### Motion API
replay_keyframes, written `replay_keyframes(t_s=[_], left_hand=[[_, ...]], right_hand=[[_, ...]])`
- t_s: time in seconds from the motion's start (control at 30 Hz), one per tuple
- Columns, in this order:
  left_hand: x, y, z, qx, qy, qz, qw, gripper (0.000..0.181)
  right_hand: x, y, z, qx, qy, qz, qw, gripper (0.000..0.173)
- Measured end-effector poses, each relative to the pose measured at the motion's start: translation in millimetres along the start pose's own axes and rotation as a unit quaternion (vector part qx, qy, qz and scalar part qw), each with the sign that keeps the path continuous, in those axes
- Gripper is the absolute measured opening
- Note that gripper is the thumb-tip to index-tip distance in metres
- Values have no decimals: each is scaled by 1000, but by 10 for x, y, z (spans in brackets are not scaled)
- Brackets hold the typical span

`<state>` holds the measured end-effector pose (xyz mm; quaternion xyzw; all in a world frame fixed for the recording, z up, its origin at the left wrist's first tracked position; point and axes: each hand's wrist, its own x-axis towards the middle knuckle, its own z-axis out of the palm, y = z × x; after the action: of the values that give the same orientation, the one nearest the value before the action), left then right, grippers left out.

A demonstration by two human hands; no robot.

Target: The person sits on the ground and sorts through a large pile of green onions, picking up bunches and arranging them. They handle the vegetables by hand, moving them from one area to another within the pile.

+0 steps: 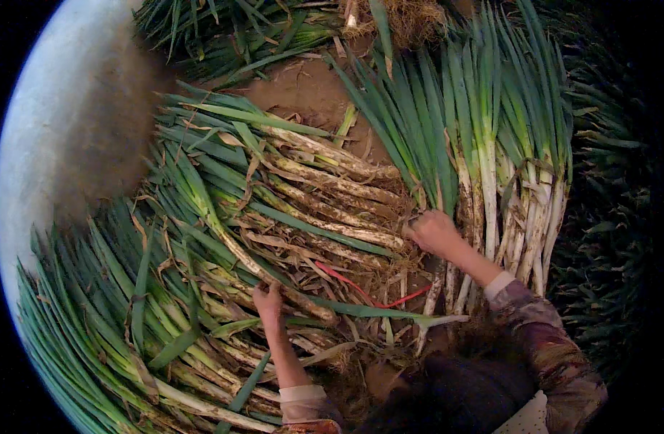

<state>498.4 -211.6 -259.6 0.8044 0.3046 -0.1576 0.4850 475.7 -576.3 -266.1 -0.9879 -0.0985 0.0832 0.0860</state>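
Observation:
My left hand (269,304) grips a long green onion stalk (237,249) between thumb and fingers; the stalk slants from green leaves at upper left to a muddy white lower end. To the right, my right hand (435,233) is bent closed beside the root ends of a pile of soil-covered green onions (332,203) and at the lower leaves of an upright bunch (426,135). Its fingertips are partly hidden, so what it grasps is unclear. A red strip (345,281) lies on dry leaves between the hands.
Green onions with white stalks (489,190) stand at the right. Another heap (147,320) spreads across the lower left. Bare soil (304,89) shows near the top, below more leaves (239,32) and roots (413,24). Dark rows of leaves (603,217) line the right edge.

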Motion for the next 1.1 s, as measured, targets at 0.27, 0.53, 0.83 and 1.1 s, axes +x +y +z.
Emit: replay_keyframes(t_s=[0.27, 0.53, 0.83, 1.1], left_hand=[[-430, 365, 650, 7, -44, 162, 986, 45], [-467, 347, 902, -495, -131, -150, 846, 27], [-790, 173, 412, -711, -309, -141, 616, 39], [-792, 175, 402, -729, -341, -147, 575, 39]], right_hand=[[211, -198, 142, 103, -61, 36, 992, 44], [226, -1220, -532, 310, -115, -50, 942, 31], [1134, -176, 21, 68, 173, 86, 979, 44], [1200, -44, -11, 106, 125, 86, 983, 38]])
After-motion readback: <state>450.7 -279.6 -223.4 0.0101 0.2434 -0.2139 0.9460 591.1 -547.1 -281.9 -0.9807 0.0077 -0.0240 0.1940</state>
